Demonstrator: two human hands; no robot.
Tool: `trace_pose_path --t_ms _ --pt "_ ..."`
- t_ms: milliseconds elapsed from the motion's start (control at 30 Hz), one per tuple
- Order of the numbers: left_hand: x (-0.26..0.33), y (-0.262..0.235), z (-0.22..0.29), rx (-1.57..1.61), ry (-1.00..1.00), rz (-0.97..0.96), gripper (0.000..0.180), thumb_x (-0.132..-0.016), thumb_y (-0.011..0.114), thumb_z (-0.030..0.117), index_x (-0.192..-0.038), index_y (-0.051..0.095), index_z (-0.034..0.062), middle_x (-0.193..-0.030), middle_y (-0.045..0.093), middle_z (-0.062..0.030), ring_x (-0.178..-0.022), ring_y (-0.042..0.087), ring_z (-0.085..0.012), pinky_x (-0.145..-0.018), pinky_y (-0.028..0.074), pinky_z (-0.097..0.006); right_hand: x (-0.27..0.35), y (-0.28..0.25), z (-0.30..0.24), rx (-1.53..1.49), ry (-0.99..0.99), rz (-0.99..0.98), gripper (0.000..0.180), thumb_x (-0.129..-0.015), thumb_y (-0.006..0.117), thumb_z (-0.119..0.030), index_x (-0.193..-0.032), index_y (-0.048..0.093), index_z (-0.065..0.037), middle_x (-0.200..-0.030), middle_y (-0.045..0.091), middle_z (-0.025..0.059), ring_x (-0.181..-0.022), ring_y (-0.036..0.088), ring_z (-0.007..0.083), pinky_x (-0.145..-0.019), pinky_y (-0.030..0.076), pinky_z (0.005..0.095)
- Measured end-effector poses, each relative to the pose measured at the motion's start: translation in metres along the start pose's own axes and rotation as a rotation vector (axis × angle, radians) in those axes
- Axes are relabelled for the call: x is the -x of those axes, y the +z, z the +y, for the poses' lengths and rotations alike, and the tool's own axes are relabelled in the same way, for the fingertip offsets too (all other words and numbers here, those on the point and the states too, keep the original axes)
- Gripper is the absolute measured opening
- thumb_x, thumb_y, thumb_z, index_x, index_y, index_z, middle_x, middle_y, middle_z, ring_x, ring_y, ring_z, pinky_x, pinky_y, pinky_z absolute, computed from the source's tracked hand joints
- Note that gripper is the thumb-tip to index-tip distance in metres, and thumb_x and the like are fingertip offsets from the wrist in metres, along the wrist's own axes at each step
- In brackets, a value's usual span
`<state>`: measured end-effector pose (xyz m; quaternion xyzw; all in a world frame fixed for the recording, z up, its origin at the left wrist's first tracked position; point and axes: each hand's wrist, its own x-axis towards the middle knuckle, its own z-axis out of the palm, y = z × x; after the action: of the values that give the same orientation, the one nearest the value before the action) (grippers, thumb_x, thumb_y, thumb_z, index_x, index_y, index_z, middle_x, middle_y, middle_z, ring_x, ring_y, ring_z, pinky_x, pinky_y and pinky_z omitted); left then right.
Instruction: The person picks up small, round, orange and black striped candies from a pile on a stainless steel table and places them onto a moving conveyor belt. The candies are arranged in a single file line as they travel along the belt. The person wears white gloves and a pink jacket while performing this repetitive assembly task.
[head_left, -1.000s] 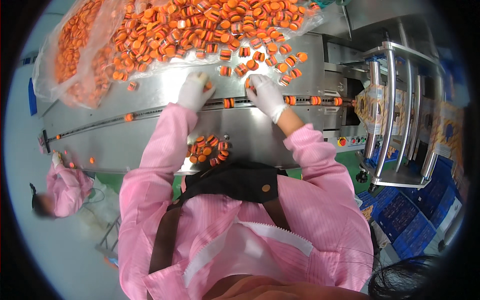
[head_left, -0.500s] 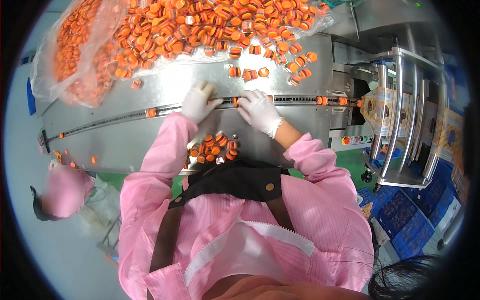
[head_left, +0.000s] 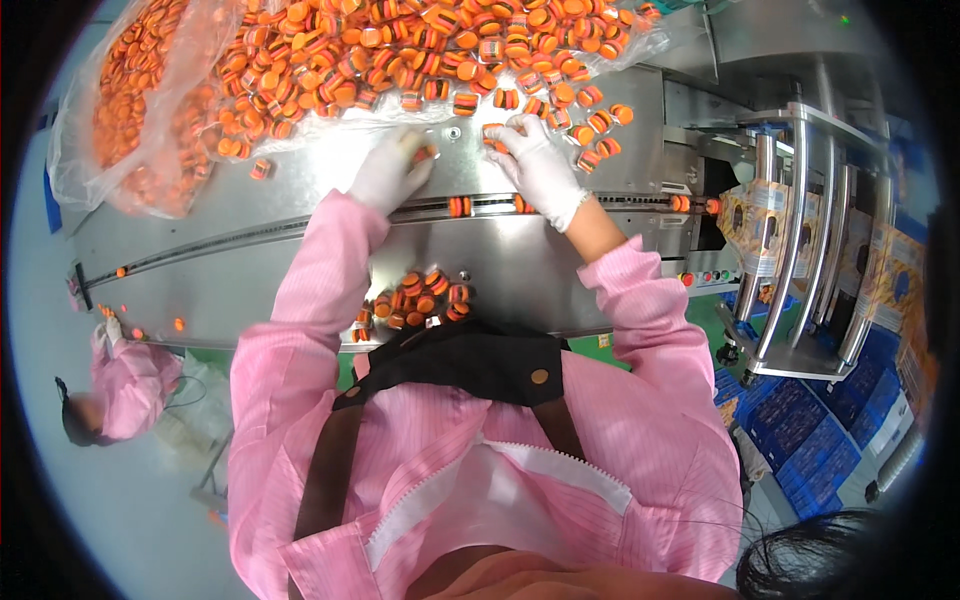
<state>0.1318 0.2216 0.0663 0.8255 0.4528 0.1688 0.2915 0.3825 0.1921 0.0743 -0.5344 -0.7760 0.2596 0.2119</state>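
Orange candies (head_left: 400,70) still heap the steel table's (head_left: 560,270) far edge as my gloved left hand (head_left: 390,170) pinches one and my right hand (head_left: 535,160) grips another beside the slot (head_left: 480,205); few sit lined, most remain.

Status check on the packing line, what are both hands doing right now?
Left hand pinching one orange candy piece. Right hand fingering pieces at edge of the heap. Two pieces in the track between hands; nothing blocking.
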Motion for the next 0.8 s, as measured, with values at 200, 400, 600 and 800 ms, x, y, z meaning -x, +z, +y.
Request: trace_pose_path --t_ms 200,400,600,800 --pt "0.094 -0.030 -0.016 0.006 -0.291 0.051 0.026 -0.078 0.067 0.001 -0.104 0.064 0.0041 -0.115 0.058 -0.0174 -0.103 0.061 -0.0339 -0.087 0.052 -0.038 0.026 0.012 -0.033 -0.083 -0.011 -0.363 0.042 -0.085 0.065 -0.013 -0.123 0.050 -0.005 -0.116 0.047 0.0208 -0.098 0.059 0.0404 -0.083 0.051 0.0448" --pt "0.115 -0.006 -0.012 -0.013 -0.123 -0.020 0.025 -0.080 0.067 0.002 -0.104 0.064 0.0054 -0.109 0.061 -0.0156 -0.096 0.064 -0.0326 -0.082 0.054 -0.036 0.028 0.033 -0.032 0.148 0.065 -0.481 0.029 -0.084 0.066 -0.019 -0.107 0.055 -0.006 -0.102 0.057 0.0157 -0.086 0.062 0.0373 -0.074 0.052 0.0443" --pt "0.092 0.012 0.012 0.015 -0.156 0.184 0.025 -0.081 0.066 0.005 -0.106 0.065 0.0058 -0.111 0.061 -0.0168 -0.099 0.062 -0.0348 -0.082 0.053 -0.039 0.020 -0.002 -0.031 0.266 0.122 -0.243 0.032 -0.080 0.069 -0.022 -0.110 0.059 -0.013 -0.107 0.055 0.0134 -0.094 0.062 0.0334 -0.074 0.052 0.0428" --pt "0.116 -0.002 -0.013 -0.091 -0.284 0.089 0.026 -0.080 0.068 0.004 -0.106 0.064 0.0050 -0.115 0.059 -0.0169 -0.101 0.063 -0.0327 -0.084 0.053 -0.036 -0.014 -0.004 0.018 0.449 0.169 -0.292 0.046 -0.076 0.073 -0.020 -0.119 0.058 -0.014 -0.114 0.054 0.0126 -0.097 0.061 0.0330 -0.083 0.051 0.0425"
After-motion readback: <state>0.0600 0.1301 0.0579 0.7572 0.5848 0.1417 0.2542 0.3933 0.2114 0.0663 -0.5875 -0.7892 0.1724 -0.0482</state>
